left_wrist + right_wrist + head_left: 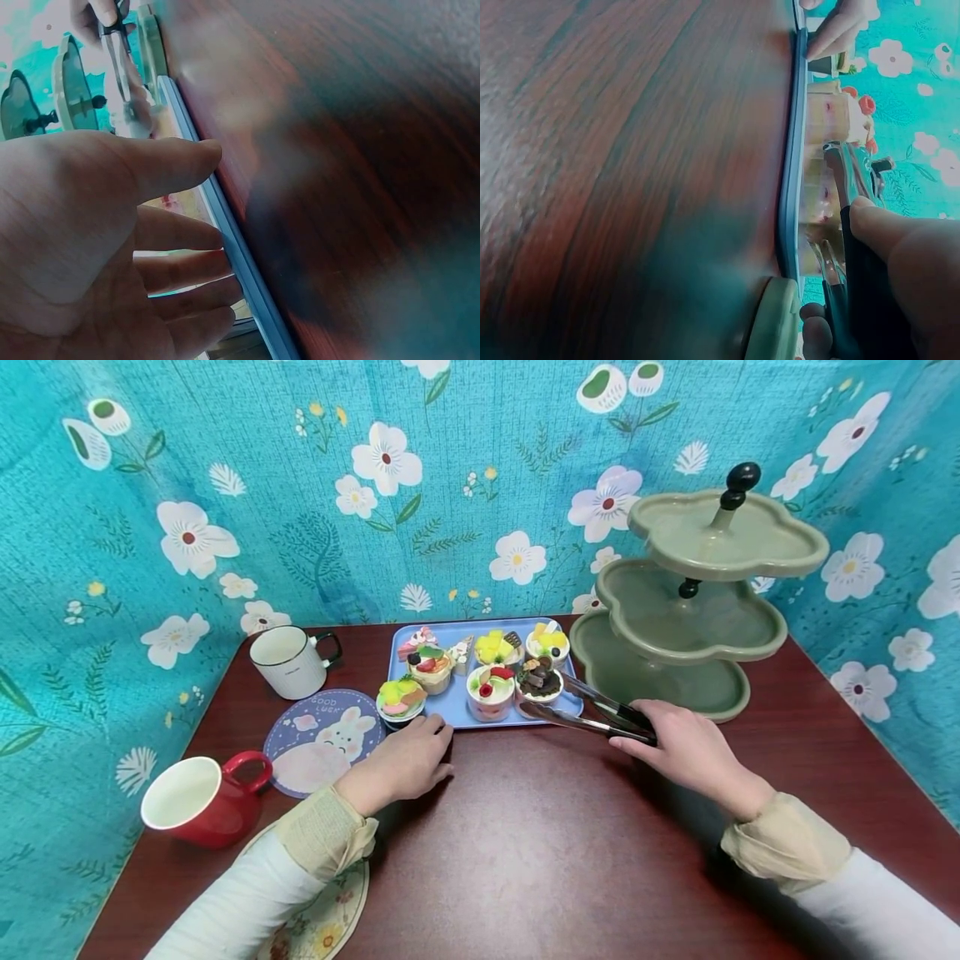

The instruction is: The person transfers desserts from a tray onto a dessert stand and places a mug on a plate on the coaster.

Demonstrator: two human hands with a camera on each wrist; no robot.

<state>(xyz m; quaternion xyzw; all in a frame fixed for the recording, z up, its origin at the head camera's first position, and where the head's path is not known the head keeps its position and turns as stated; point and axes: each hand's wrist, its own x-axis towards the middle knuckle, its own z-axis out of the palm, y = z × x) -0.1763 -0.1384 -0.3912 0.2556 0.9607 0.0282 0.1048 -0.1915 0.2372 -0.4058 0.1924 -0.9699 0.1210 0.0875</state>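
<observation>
A blue tray (450, 706) full of toy-like dessert cups lies at the back of the table. My right hand (686, 747) grips the black handles of metal tongs (573, 719). The tongs' tips are parted on either side of a chocolate-topped cup (542, 678); whether they touch it I cannot tell. Beside that cup stands a white cup with red fruit (491, 692). My left hand (408, 760) rests at the tray's front left edge with relaxed fingers, near a fruit-topped cup (401, 697). In the left wrist view its fingertips (214, 238) meet the tray rim.
A green three-tier stand (693, 610) rises at the back right. On the left are a white mug (288, 664), a red mug (213, 810), a purple bunny mat (330, 739) and a floral mat (337, 910) partly under my left forearm. Flowered cloth (450, 485) hangs behind.
</observation>
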